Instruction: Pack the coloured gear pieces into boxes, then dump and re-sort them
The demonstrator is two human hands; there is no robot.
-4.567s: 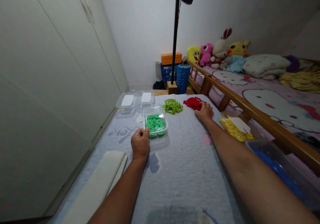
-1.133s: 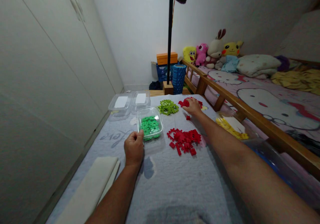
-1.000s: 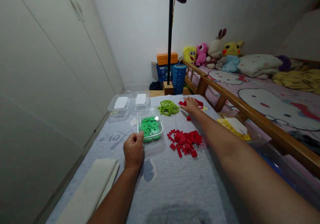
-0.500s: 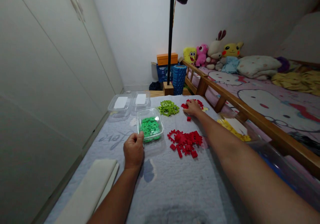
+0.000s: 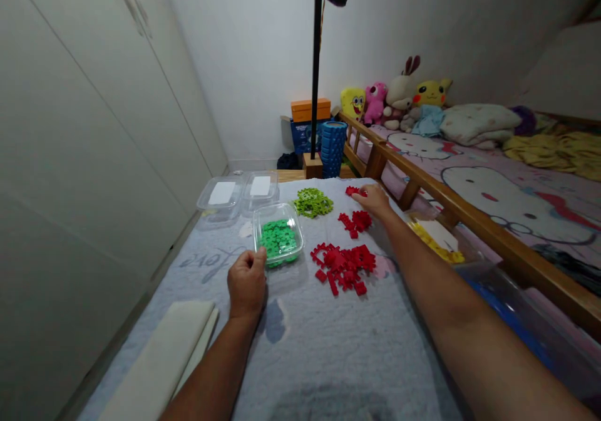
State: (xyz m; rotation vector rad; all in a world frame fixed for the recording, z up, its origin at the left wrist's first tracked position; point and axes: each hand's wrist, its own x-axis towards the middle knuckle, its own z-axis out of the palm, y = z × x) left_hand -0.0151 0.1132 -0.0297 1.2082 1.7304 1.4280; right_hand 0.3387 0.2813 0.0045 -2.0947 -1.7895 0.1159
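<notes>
— Hands?
— Left hand pinches the clear plastic tub of green pieces, middle of the grey blanket. Right hand rests on small red plastic pieces near the far edge, grasp unclear.
— Writing?
— Cursive "Love" by its left edge.

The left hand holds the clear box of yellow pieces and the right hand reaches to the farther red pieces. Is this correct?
Not quite: in the head view, the clear box at the left hand holds green pieces, not yellow. The right hand does reach to the farther red pieces.
</notes>
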